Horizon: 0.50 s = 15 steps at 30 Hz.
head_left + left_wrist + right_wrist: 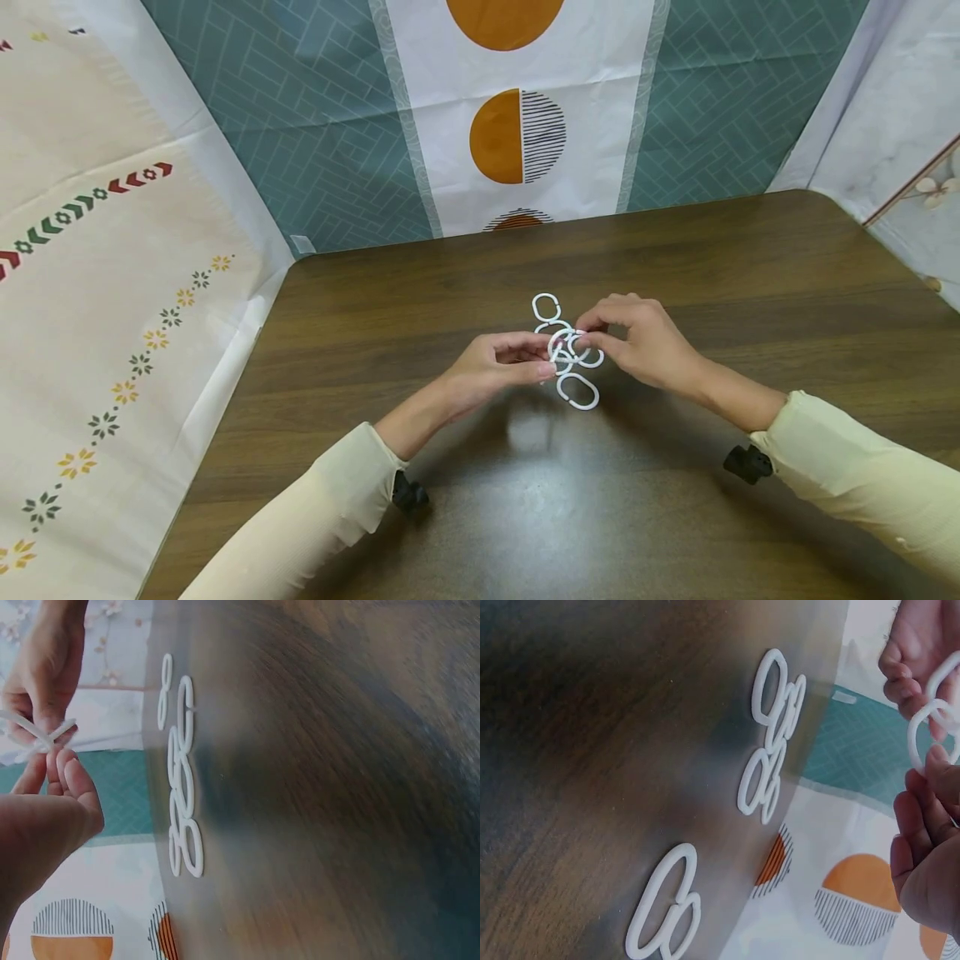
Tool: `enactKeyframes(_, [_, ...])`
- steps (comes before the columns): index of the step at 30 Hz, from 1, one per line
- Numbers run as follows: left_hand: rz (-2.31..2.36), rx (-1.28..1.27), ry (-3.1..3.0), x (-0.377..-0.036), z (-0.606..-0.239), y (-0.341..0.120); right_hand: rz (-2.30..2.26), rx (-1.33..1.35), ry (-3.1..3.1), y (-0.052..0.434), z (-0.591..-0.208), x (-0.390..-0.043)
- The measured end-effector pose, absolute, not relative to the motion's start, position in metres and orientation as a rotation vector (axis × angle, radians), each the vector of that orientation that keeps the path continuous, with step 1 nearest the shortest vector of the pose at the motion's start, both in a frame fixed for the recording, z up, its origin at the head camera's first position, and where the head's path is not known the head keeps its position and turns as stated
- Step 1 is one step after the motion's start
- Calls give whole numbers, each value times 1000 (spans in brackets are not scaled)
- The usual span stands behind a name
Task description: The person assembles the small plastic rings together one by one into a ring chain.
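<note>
**White plastic rings, pinched between two hands**

White oval rings are what both hands are busy with, raised just above a dark wooden table. The left hand has its fingers curled, fingertips pinching one ring. The right hand comes in from the other side, thumb and forefinger pinching a second ring that crosses the first, so the two hands nearly meet at the fingertips.

More loose rings lie flat on the table just beyond the fingertips, some overlapping or linked, and another ring lies on the near side, just below the hands. Both forearms wear pale cream sleeves. A patterned teal and white cloth with orange circles hangs behind the table's far edge.
</note>
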<state>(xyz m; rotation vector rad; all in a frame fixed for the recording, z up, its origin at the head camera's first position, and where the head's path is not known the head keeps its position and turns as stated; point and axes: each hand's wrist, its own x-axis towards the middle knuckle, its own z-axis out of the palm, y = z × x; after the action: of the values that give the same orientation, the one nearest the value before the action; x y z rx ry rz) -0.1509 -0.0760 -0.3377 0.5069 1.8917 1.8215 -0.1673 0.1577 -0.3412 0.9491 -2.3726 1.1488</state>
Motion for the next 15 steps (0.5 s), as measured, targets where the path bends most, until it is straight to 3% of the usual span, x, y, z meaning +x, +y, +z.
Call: enactKeyframes(15, [1829,475,2112,-157,-345,-78,1281,867,-2357,155,-333,-165])
